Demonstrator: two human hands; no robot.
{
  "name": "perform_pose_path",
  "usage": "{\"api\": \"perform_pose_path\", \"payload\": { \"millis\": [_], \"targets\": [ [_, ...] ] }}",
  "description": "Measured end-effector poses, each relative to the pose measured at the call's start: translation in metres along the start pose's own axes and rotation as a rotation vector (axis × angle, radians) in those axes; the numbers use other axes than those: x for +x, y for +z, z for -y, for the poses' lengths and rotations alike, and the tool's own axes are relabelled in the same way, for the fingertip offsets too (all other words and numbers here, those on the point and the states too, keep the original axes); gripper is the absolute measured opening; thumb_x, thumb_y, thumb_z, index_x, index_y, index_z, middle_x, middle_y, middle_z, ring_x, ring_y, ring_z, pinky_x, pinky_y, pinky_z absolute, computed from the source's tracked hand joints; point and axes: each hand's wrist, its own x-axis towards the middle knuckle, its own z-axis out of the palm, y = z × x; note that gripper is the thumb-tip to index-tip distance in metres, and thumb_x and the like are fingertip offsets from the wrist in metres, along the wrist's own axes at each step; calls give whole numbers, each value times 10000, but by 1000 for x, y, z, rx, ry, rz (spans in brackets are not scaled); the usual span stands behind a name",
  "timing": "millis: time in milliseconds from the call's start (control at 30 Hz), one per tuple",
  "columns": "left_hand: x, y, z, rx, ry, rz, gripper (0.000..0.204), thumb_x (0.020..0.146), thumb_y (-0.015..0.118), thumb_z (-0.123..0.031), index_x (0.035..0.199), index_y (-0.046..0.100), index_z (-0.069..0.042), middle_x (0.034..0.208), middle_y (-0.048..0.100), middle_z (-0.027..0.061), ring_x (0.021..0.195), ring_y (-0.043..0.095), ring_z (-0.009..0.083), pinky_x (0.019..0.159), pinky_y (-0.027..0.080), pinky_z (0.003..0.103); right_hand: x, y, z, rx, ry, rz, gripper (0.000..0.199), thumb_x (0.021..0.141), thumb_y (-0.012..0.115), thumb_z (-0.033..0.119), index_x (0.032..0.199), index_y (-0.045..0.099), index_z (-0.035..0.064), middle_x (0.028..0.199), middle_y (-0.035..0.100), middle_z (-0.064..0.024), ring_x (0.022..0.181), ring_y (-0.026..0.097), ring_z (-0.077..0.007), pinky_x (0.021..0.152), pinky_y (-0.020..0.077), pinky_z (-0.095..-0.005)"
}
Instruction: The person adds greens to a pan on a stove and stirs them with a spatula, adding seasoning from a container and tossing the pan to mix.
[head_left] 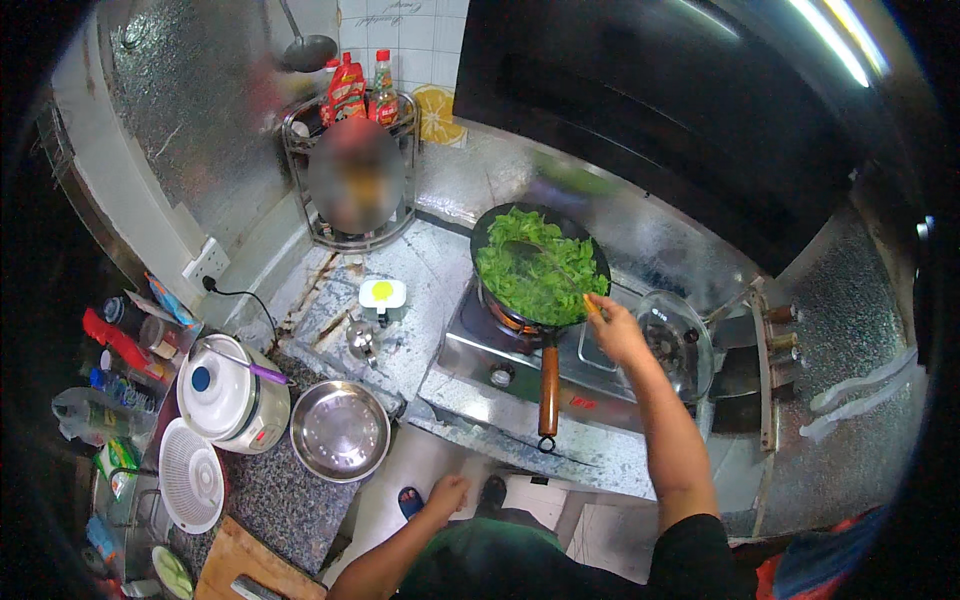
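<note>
My right hand [614, 328] is closed round the yellowish end of a spatula [552, 266], at the right rim of the wok. The spatula's dark head lies partly buried among green leafy vegetables [520, 285], which fill the black wok [476, 236]. The wok sits on a gas stove [465, 358], and an orange glow shows beneath it. Its brown wooden handle [549, 385] points toward me, and neither hand touches it. Low in front of my body, my left hand [447, 497] is loosely curled over the floor, with nothing visible in it.
A glass lid [672, 335] lies right of the wok, near knives [735, 365] on a wall rack. Left stand a steel basin [340, 430], a white rice cooker [222, 390], a white colander [190, 475] and a cutting board [250, 560]. A sauce rack [300, 150] fills the corner.
</note>
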Motion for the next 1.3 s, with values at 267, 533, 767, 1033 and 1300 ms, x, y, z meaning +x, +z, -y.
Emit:
{"api": "perform_pose_path", "payload": {
  "millis": [267, 533, 767, 1033, 1300],
  "targets": [
    [2, -3, 16, -10, -47, -2, 236, 862, 574, -289, 785, 489, -83, 650, 499, 6, 521, 485, 108, 453, 383, 246, -56, -83, -5, -545, -22, 54, 328, 843, 533, 208, 1169, 554, 184, 915, 626, -205, 844, 603, -377, 749, 471, -468],
    [1, -1, 5, -18, -55, 13, 225, 859, 585, -294, 832, 496, -88, 656, 498, 3, 526, 488, 106, 465, 396, 241, -64, -44, 5, -34, -7, 185, 363, 864, 545, 187, 1219, 526, 114, 1061, 606, -190, 968, 602, -321, 827, 460, -361],
    [-8, 13, -16, -150, -50, 165, 255, 873, 562, -332, 897, 507, -84, 670, 509, 10, 550, 508, 124, 519, 431, 258, -97, -141, 53, -649, -52, 170, 328, 832, 538, 141, 1156, 576, 175, 889, 641, -166, 783, 624, -347, 687, 495, -427],
    [-27, 128, -196, -504, 18, 296, 341, 865, 572, -367, 1040, 455, -99, 822, 532, 40, 649, 548, 139, 561, 488, 286, -69, -116, -9, -741, -93, 136, 305, 838, 532, 192, 1137, 590, 213, 823, 630, -175, 721, 607, -358, 656, 483, -436],
    [1, 150, -183, -357, 59, 248, 241, 835, 625, -256, 946, 463, -116, 642, 482, -9, 454, 460, 88, 373, 377, 217, -78, -124, -19, -637, -227, 86, 346, 822, 542, 173, 1167, 558, 203, 834, 635, -181, 749, 610, -362, 676, 490, -439]
  ]
}}
